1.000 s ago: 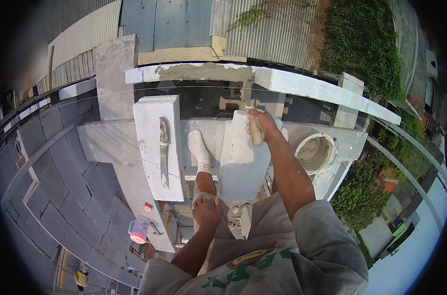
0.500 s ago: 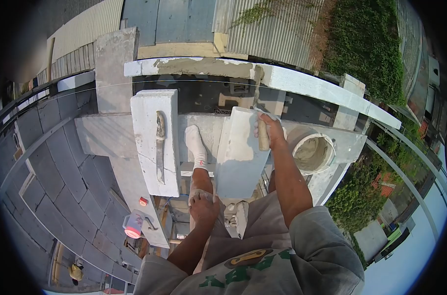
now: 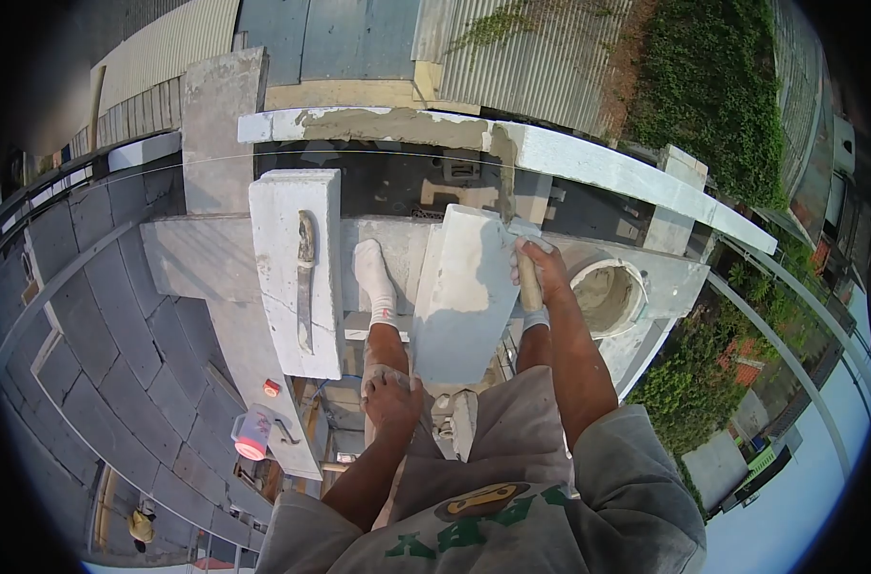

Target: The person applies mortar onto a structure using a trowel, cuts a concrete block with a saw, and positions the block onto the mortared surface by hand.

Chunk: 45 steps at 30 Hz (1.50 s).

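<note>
My right hand (image 3: 541, 268) grips the wooden handle of a trowel (image 3: 529, 287). The trowel's mortar-coated blade points away from me, its tip at the row of white blocks (image 3: 636, 184), where grey mortar (image 3: 388, 126) covers part of the top. Below the blade, a pale block (image 3: 464, 320) with a wet-looking patch lies between my legs. My left hand (image 3: 391, 397) rests on my left knee with its fingers spread, holding nothing. Beside my right forearm stands a bucket (image 3: 638, 311) with grey mortar inside.
On a white block (image 3: 273, 287) at left lies a long-bladed tool (image 3: 305, 297) with a worn handle. A plastic jug (image 3: 252, 435) and a red item (image 3: 271, 387) sit on a plank. A taut string crosses before the block row. Below left, a person (image 3: 142, 526) is visible.
My right hand has shifted slightly right and towards me, and the trowel handle has tilted with it. The blade stays near the mortar's end. My left hand remains on the knee.
</note>
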### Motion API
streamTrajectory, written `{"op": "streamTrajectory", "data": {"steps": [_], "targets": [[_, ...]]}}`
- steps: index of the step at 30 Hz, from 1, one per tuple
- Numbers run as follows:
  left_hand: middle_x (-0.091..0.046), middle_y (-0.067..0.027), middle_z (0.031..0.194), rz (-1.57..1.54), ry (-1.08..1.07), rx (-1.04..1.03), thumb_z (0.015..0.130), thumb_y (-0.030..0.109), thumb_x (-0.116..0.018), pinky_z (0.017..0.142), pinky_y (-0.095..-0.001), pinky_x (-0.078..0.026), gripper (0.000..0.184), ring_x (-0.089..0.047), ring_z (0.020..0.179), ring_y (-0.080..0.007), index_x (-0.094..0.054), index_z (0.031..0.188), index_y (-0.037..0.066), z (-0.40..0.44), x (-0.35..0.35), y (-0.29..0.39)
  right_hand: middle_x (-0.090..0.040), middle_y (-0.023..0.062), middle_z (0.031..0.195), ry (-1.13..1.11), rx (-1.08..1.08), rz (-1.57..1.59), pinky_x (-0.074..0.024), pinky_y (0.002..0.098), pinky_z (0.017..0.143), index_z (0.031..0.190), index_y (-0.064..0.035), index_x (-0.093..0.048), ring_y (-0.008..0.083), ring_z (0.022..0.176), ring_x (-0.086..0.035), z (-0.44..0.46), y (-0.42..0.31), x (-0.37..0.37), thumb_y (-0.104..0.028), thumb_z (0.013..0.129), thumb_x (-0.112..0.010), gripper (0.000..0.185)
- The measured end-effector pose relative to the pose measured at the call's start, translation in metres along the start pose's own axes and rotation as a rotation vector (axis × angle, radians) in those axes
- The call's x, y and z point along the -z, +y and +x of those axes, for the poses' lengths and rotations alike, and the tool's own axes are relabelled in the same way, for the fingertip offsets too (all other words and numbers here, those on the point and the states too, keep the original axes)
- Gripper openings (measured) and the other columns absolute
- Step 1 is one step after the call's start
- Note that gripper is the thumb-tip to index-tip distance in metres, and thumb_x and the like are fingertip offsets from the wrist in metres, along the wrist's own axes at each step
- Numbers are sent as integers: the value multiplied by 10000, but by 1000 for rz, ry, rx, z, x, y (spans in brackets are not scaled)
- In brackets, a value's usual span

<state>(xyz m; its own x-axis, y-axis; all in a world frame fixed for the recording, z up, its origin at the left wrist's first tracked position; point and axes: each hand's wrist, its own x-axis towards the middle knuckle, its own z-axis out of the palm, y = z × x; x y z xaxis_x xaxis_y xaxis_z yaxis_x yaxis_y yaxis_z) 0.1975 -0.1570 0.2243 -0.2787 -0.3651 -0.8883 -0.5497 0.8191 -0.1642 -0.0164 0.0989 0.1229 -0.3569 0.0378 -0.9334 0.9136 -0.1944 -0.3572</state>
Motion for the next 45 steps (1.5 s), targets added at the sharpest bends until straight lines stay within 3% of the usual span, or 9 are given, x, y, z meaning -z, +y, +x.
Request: {"op": "streamTrajectory", "data": {"steps": [5, 10, 17, 20, 24, 30, 36, 39, 45], "targets": [[-493, -202, 1347, -7, -24, -12, 880, 545, -515, 1032, -528, -368, 662, -408, 1306, -359, -576, 1243, -6, 0, 1, 0, -623, 100, 698, -88, -46, -12, -502, 323, 446, 928, 15, -643, 197, 512, -605, -18, 6, 19, -253, 797, -738, 313], [-463, -203, 1388, -25, -57, -10, 881, 556, -506, 1051, -522, -356, 678, -378, 1337, -357, -570, 1270, 5, 1, 0, -1, -625, 90, 687, -54, -16, -230, -496, 310, 442, 922, 4, -653, 184, 516, -603, -51, 1, 42, -222, 797, -733, 271], [-444, -181, 1419, -26, -106, 5, 890, 579, -480, 1069, -514, -342, 704, -346, 1371, -334, -548, 1312, 20, 2, -1, 1, -616, 78, 667, -46, 53, -338, -478, 286, 427, 882, 20, -651, 172, 468, -581, -93, -55, 31, -162, 807, -723, 209], [-443, -180, 1420, -24, -110, 18, 891, 581, -478, 1071, -515, -341, 704, -344, 1372, -332, -544, 1319, 27, 2, -2, 1, -622, 91, 670, 17, 102, -279, -482, 295, 427, 886, 22, -650, 177, 473, -590, -76, -78, 13, -204, 815, -715, 245], [-444, -183, 1418, -24, -110, 44, 887, 580, -485, 1072, -521, -337, 701, -349, 1369, -340, -547, 1316, 29, 1, -4, 4, -628, 100, 674, -131, 51, -245, -484, 307, 422, 892, 15, -646, 183, 475, -598, -49, -107, -10, -293, 835, -687, 316], [-456, -198, 1405, -45, -79, 11, 879, 573, -499, 1073, -527, -330, 698, -369, 1352, -360, -556, 1299, 20, 0, -7, 4, -625, 93, 667, -23, 84, -255, -476, 303, 415, 892, 2, -652, 184, 469, -594, -46, -98, -8, -318, 849, -665, 323], [-459, -203, 1401, -66, -39, 9, 876, 564, -517, 1088, -531, -302, 685, -368, 1351, -373, -569, 1284, 17, -1, -10, 6, -622, 84, 677, -82, 117, -97, -468, 287, 410, 889, -6, -657, 182, 469, -588, -90, -72, 14, -302, 836, -689, 303], [-459, -197, 1404, -69, -62, 15, 875, 573, -515, 1094, -531, -294, 691, -364, 1356, -372, -570, 1285, 20, -3, -7, 9, -612, 76, 671, -9, 130, -186, -460, 285, 409, 906, -5, -654, 172, 467, -578, -91, -73, 9, -284, 841, -685, 288], [-444, -183, 1426, -23, -61, 32, 873, 587, -514, 1097, -529, -292, 700, -354, 1367, -361, -565, 1297, 32, -2, -10, 11, -614, 53, 706, -16, 265, -234, -465, 262, 484, 1001, 2, -637, 131, 537, -583, -115, -44, 23, -236, 867, -660, 274]]}}
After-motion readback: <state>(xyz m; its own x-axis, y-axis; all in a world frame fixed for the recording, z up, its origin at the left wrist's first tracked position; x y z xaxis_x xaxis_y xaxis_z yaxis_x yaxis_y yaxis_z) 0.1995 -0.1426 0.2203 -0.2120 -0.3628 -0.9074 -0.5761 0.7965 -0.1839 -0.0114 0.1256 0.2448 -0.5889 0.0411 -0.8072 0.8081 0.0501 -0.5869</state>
